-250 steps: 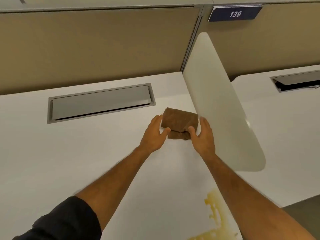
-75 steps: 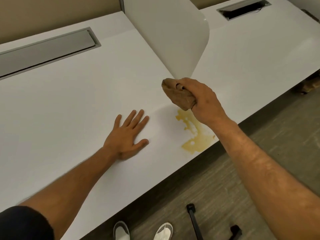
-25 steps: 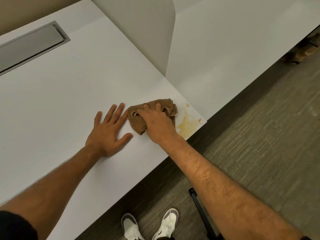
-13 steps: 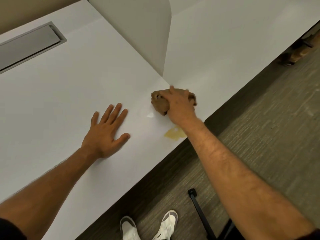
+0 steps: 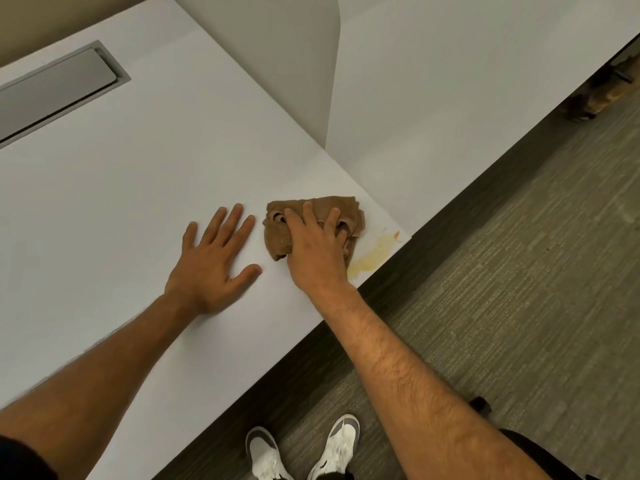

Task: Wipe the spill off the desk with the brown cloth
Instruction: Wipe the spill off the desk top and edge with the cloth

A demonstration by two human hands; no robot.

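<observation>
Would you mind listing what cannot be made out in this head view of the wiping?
- Any spill beneath the brown cloth: hidden by the cloth and the right hand.
- The brownish object under the neighbouring desk: shadowed and blurred, so unidentifiable.
- The cable tray: cut off by the left edge.
- The left hand lies flat on the desk.

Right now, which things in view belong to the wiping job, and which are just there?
Part of the job:
crumpled brown cloth, pressed down by the right hand
yellow liquid spill at the desk's front corner
white desk
left hand, flat on the desk

Just there:
grey metal cable hatch
white rounded divider panel
white and grey shoes
</observation>
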